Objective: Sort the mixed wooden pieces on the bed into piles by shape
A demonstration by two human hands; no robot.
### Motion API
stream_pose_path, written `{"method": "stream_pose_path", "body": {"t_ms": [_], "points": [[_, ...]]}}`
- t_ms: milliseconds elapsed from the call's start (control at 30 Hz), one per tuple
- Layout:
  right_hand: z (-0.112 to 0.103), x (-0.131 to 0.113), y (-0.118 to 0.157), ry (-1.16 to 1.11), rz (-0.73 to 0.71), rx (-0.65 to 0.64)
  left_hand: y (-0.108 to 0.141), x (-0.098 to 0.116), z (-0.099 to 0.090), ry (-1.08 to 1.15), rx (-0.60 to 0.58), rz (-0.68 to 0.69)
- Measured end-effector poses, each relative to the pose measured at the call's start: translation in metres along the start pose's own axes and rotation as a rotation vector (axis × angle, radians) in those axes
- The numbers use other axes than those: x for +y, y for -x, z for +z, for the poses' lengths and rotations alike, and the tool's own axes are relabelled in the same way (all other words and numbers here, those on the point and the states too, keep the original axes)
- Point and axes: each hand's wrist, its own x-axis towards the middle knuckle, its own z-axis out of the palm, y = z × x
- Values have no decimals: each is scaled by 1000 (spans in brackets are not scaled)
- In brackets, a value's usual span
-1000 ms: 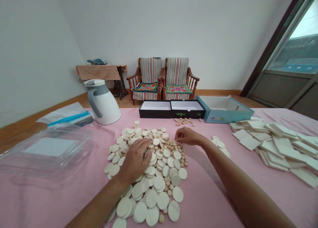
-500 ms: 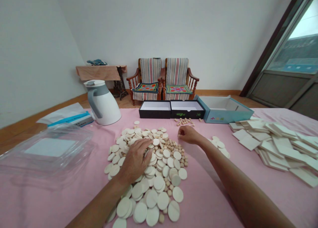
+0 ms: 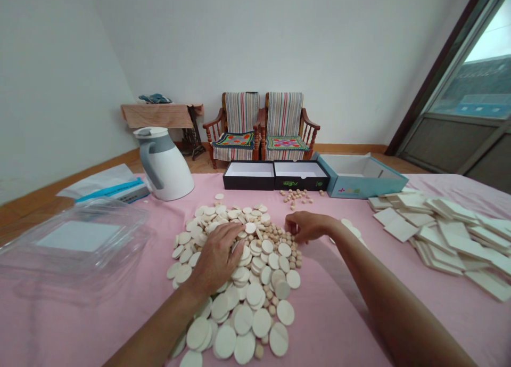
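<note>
A broad heap of pale wooden discs [image 3: 243, 319] lies in front of me. Small round wooden beads [image 3: 275, 232] are mixed in along its right side. My left hand [image 3: 217, 255] rests on the heap with its fingers stretched flat over the discs. At the heap's upper right edge, my right hand [image 3: 307, 226] reaches down to the beads, its fingers bent and drawn together. Whatever the right fingertips hold is hidden. Beyond that hand lies a small loose group of beads [image 3: 296, 195]. Several more discs [image 3: 351, 227] lie behind the right wrist.
Two black boxes [image 3: 249, 183] [image 3: 301, 184] and a light-blue box [image 3: 367, 188] line the far edge. Square wooden plates [image 3: 451, 234] are piled right. A white jug [image 3: 170, 170] and a clear plastic tray [image 3: 80, 236] stand left on the pink cloth [image 3: 331, 314].
My right hand has come down and slightly nearer, from beside the small bead group to the beads at the heap's edge. My left hand stays in place.
</note>
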Motion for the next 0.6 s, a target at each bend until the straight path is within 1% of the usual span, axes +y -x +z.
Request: {"method": "stream_pose_path", "body": {"t_ms": [133,233,367,400,467,533,567,600], "points": [[6,-4,-7,124,2,138,0,-1,0,-9,-9,-6],[8,-1,-13,128,15,229,0,-1,0,-14,-18,-6],[4,9,-20,142,69,418,0,-1,0,-11,-17,-4],[3,11,-22,148,91,477,0,0,0,-10,-16,-4],[2,14,-25,130,120,637,0,0,0,-8,-15,-5],[0,15,-26,93,111,782,1,-1,0,-8,-18,-7],[0,14,-25,81,90,807,1,-1,0,-9,-20,-9],[-1,13,-24,76,61,777,1,-1,0,-10,-20,-9]]}}
